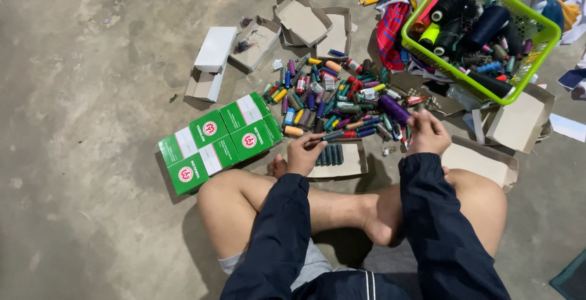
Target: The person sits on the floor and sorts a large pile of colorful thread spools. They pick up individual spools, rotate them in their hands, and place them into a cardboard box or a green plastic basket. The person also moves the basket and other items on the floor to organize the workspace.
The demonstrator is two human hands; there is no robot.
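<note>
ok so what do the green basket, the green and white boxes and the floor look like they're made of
Green basket: moulded plastic by the look, with a glossy lime lattice wall and a smooth rim.
Green and white boxes: likely printed cardboard, with sharp folded edges and a slightly shiny coated face.
Floor: seemingly bare concrete, matt grey, mottled and stained.

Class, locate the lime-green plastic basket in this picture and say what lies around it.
In the head view the lime-green basket sits at the upper right on the concrete floor, filled with large thread cones, just right of the pile of small thread spools and beyond the right hand.
</note>
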